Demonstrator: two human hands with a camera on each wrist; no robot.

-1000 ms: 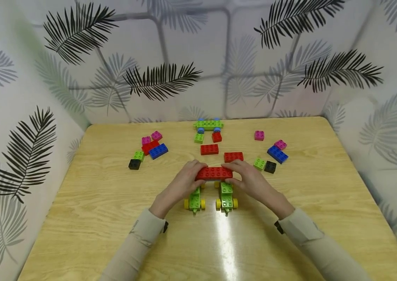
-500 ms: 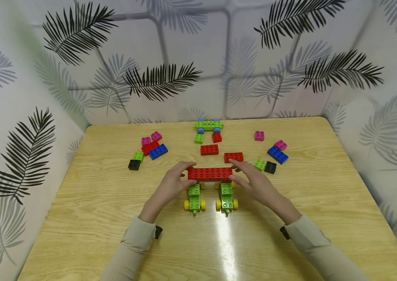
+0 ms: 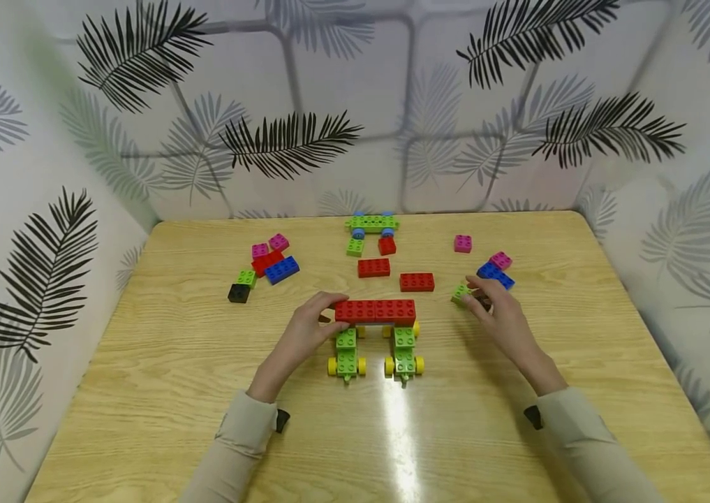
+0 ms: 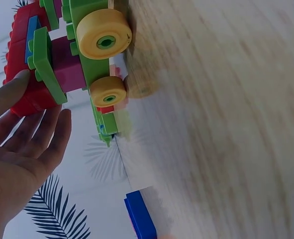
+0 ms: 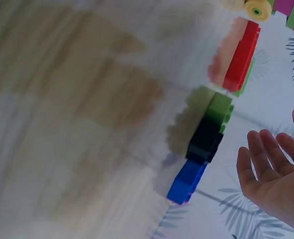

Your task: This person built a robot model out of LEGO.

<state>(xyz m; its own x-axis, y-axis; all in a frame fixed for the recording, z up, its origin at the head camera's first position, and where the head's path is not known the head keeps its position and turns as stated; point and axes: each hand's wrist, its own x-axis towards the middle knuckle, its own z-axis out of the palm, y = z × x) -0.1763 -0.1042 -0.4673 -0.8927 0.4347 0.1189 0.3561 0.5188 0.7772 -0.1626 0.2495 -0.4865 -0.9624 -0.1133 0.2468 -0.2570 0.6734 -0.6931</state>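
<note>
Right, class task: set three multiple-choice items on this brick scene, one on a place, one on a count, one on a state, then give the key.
1. Where does the long red brick sit?
A. across the two green wheeled cars
B. at the table's far edge
C. on the blue brick

2. How many black bricks show in the head view?
A. none
B. two
C. five

3. What is the left hand doing?
A. lying flat by the table's near edge
B. touching the long red brick's end
C. lifting a pink brick

Key: A, it bridges both cars; B, one on the left, one by the right hand; B, its fingers meet the brick's left end.
</note>
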